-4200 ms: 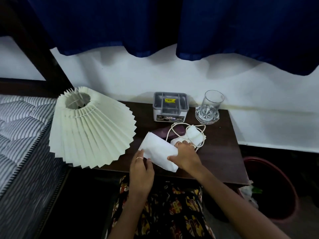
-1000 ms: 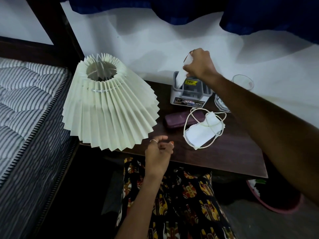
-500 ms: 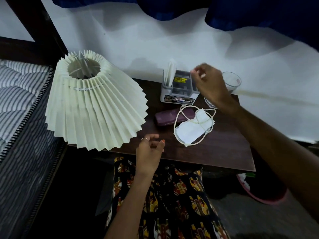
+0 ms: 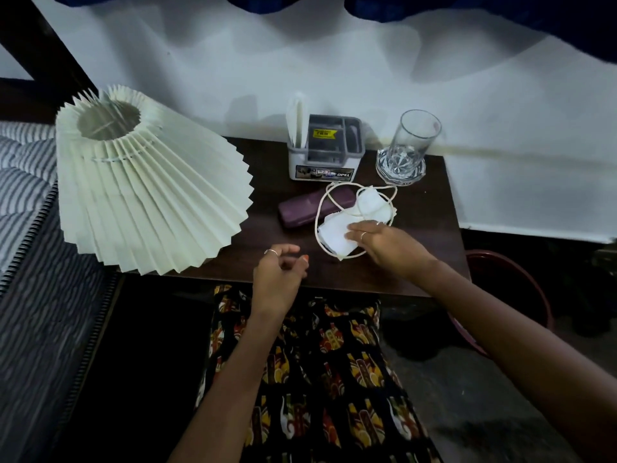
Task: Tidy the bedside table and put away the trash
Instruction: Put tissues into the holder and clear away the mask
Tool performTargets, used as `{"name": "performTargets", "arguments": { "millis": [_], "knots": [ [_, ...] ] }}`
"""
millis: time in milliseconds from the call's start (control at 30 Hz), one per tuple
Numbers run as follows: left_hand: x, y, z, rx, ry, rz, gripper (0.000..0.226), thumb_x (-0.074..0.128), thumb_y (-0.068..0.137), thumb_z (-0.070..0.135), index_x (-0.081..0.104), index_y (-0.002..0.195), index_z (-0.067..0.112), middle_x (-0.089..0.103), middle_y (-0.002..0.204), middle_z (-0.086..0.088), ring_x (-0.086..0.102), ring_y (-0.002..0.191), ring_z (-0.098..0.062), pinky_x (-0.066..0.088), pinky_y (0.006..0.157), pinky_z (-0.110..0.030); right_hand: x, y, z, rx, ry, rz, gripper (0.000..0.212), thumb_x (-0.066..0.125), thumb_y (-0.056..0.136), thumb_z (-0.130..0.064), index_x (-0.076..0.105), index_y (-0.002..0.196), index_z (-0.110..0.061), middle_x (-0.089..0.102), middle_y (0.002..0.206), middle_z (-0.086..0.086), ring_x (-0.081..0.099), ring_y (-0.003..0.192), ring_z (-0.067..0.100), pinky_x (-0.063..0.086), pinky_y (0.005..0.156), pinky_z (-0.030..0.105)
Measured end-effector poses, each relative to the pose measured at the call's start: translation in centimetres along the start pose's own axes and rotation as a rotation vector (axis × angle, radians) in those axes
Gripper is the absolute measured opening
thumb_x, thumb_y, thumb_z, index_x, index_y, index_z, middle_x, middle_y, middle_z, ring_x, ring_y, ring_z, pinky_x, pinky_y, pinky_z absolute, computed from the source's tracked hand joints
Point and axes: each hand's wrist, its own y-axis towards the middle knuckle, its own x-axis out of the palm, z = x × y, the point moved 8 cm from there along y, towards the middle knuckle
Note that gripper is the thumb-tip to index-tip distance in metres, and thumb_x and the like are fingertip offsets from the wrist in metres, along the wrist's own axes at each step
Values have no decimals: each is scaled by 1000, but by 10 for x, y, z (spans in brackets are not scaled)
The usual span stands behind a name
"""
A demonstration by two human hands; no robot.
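On the dark wooden bedside table [image 4: 427, 262] lie a white folded paper [image 4: 334, 233] and a white charger with its looped cord [image 4: 370, 203]. My right hand [image 4: 384, 243] rests with flat fingers on the paper's right edge, not closed around it. My left hand [image 4: 278, 275] hovers over the table's front edge, fingers loosely curled, holding nothing. A purple case [image 4: 307, 208] lies under the cord's left loop. A grey organiser box [image 4: 325, 150] at the back holds a folded white paper [image 4: 298, 120] upright in its left slot.
A cream pleated lampshade [image 4: 143, 195] covers the table's left half. An empty glass [image 4: 409, 145] on a cut-glass coaster stands at the back right. A red bin [image 4: 521, 289] sits on the floor to the right. A striped mattress [image 4: 30, 228] lies to the left.
My right hand put the folded paper into the organiser's left slot, let go, then came back down onto the white paper by the charger. My left hand stayed near the front edge.
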Motion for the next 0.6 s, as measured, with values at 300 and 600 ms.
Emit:
{"name": "performTargets", "arguments": {
  "millis": [300, 600],
  "knots": [
    [4, 0, 4, -13, 57, -4, 17, 65, 86, 11, 61, 103, 12, 68, 79, 0, 68, 72, -16, 55, 84, -37, 11, 14, -1, -35, -167, -215, 58, 40, 89, 4, 37, 143, -14, 30, 155, 5, 36, 138, 26, 39, 107, 39],
    [1, 0, 2, -7, 58, -7, 19, 65, 86, 12, 61, 104, 12, 70, 81, -2, 69, 75, -18, 55, 85, -39, -20, 21, -34, -55, -261, 138, 19, 74, 67, -6, 65, 83, -9, 67, 78, 7, 67, 73, 28, 50, 52, 29]
  ]
}}
